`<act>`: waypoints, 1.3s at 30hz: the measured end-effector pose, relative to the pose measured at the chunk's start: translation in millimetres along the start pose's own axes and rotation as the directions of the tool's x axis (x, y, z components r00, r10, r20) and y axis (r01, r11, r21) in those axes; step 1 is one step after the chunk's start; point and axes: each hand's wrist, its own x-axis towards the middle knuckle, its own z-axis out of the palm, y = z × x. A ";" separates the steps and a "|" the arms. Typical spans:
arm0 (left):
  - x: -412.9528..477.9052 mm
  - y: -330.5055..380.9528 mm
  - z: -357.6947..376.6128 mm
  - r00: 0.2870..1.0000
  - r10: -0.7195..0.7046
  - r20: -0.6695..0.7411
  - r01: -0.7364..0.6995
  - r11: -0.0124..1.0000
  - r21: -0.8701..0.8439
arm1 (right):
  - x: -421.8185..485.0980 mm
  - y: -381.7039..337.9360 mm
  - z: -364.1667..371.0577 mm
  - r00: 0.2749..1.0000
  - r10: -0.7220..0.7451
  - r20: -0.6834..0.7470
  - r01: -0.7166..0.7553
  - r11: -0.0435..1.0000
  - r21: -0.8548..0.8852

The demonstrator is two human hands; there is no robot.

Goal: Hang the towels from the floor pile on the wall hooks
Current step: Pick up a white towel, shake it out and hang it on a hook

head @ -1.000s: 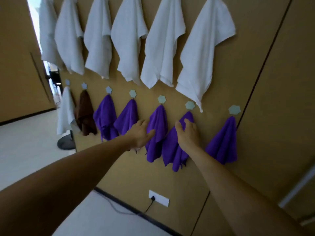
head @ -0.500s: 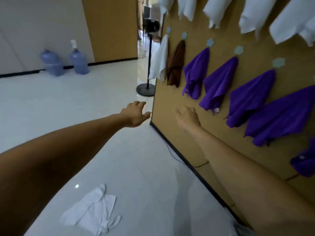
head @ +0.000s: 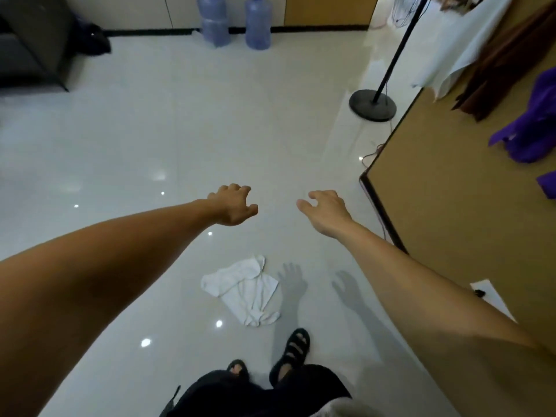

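Holding out left hand (head: 233, 206) and right hand (head: 326, 210), fingers loosely curled around nothing, above the crumpled white towel (head: 243, 291) on the near floor (head: 150, 130).

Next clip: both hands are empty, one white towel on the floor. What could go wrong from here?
1. The white towel lies crumpled on the glossy floor just ahead of the sandalled foot; stepping on it might cause a slip.
2. The left hand and right hand are open, not touching it; a hasty grab may catch one fold only, so it could hang bunched.
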 end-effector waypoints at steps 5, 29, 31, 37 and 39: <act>26.6 -31.2 33.4 0.988 -0.118 0.094 0.122 0.992 -0.034 | 58.1 4.1 41.4 0.985 -0.008 0.174 0.013 0.999 -0.029; 265.2 -203.6 516.1 0.872 -0.323 0.368 0.445 0.836 -0.321 | 287.7 220.1 537.3 0.805 0.202 0.558 -0.085 0.970 -0.228; 286.3 -214.9 550.6 0.885 -0.308 0.349 0.424 0.844 -0.329 | 310.5 238.4 576.4 0.837 0.223 0.500 -0.116 0.965 -0.237; 326.9 -236.1 619.0 0.900 -0.297 0.318 0.405 0.838 -0.365 | 365.0 274.3 659.3 0.914 0.299 0.274 -0.215 0.930 -0.298; 328.1 -239.2 631.2 0.899 -0.296 0.325 0.407 0.839 -0.362 | 376.5 280.7 671.9 0.888 0.398 0.230 -0.344 0.907 -0.243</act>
